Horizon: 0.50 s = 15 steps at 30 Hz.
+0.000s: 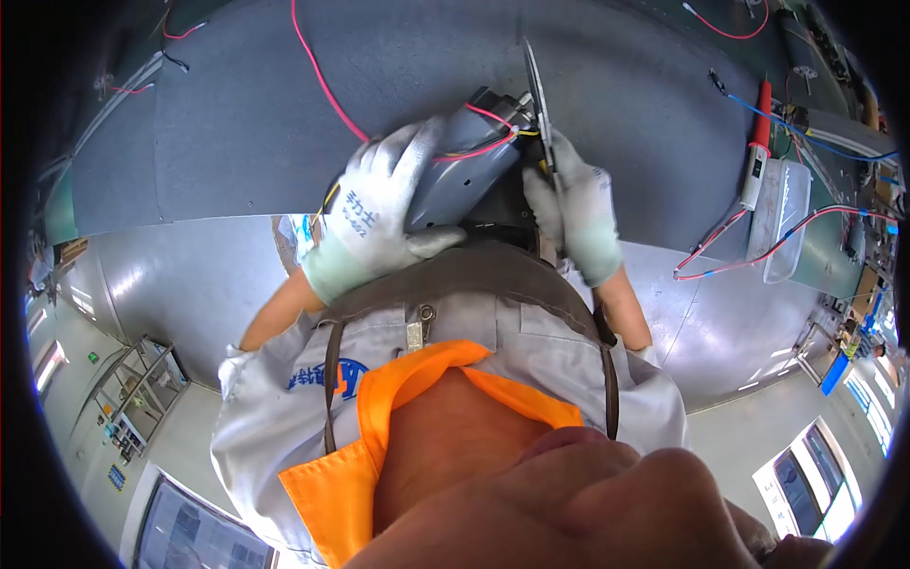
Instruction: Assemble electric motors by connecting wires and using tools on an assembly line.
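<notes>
A grey metal motor-like body (453, 190) lies slanted on the dark work surface, close to my apron. Red and yellow wires (493, 144) run along its far end. My left hand (379, 190), in a white glove, is wrapped over its left side, fingers closed on it. On the right, my gloved right hand (573, 204) grips a long thin metal tool (538, 90), seen nearly edge-on. Its kind cannot be made out. The tool points away from me and crosses beside the wires at the body's far end. My right fingertips are partly hidden behind it.
A loose red wire (318, 71) stretches over the dark work surface (227, 123). To the right lie a red and white pen-shaped tool (757, 152), a clear plastic box (785, 223) and a blue wire (796, 121). Another dark cylinder with a shaft (798, 47) stands at far right.
</notes>
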Each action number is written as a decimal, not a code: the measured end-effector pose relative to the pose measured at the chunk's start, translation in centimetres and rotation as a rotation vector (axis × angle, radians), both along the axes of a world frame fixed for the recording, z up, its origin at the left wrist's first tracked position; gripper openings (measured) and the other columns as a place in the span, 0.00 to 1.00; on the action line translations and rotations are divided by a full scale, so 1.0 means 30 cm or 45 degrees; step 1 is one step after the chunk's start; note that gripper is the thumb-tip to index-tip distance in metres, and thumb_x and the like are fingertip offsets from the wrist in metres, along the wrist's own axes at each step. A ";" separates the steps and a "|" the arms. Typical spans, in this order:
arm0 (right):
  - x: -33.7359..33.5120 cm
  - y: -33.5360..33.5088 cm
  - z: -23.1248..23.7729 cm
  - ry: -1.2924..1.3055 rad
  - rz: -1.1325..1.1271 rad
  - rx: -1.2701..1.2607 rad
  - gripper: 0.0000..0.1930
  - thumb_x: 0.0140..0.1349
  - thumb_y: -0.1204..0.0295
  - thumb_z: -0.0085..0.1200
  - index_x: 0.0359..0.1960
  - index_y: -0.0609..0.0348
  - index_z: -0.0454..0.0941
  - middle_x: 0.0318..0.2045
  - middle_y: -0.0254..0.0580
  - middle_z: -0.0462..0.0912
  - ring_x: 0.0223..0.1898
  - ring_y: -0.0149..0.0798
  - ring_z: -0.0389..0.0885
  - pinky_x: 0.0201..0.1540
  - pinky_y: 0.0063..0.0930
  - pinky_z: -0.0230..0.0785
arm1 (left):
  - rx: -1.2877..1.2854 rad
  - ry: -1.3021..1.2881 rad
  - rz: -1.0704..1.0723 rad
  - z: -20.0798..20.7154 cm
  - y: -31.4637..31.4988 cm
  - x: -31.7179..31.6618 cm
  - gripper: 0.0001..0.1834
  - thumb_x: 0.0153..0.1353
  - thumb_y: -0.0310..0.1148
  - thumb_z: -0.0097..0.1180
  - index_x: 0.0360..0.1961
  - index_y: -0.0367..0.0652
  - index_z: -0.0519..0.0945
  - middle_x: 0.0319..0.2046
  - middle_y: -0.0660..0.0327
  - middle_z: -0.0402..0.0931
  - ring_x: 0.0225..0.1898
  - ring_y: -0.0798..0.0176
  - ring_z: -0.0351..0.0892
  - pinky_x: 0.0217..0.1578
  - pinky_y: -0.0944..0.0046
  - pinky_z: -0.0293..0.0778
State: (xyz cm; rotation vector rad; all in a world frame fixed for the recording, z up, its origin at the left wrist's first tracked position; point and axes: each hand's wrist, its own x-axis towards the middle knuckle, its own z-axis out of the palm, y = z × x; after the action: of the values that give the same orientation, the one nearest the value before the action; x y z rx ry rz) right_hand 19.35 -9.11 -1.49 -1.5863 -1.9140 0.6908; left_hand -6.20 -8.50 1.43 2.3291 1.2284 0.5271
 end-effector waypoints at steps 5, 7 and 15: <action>0.004 0.103 0.052 0.143 0.261 -0.277 0.20 0.60 0.69 0.57 0.53 0.64 0.75 0.25 0.57 0.80 0.32 0.64 0.80 0.37 0.49 0.75 | 0.022 0.018 0.166 -0.020 -0.037 -0.009 0.59 0.34 0.40 0.78 0.69 0.32 0.62 0.58 0.39 0.70 0.56 0.37 0.75 0.55 0.46 0.75; -0.029 0.159 0.074 0.196 0.318 -0.278 0.18 0.60 0.70 0.57 0.50 0.64 0.75 0.24 0.57 0.79 0.31 0.64 0.80 0.37 0.50 0.74 | 0.064 0.017 0.275 -0.006 -0.056 -0.001 0.58 0.36 0.41 0.77 0.70 0.34 0.63 0.57 0.41 0.71 0.53 0.38 0.77 0.51 0.47 0.77; -0.160 0.543 0.023 -0.044 0.037 0.212 0.27 0.62 0.61 0.59 0.58 0.62 0.71 0.26 0.47 0.85 0.28 0.51 0.86 0.34 0.47 0.78 | 0.417 -0.167 0.780 -0.090 0.456 0.068 0.52 0.50 0.51 0.70 0.74 0.47 0.60 0.51 0.45 0.75 0.51 0.40 0.79 0.49 0.49 0.77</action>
State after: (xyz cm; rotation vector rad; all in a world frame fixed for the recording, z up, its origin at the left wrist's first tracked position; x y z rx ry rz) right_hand 14.56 7.20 -0.79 -1.4794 -1.9683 0.5043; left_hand -4.15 5.17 -1.26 2.0825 1.9093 1.1372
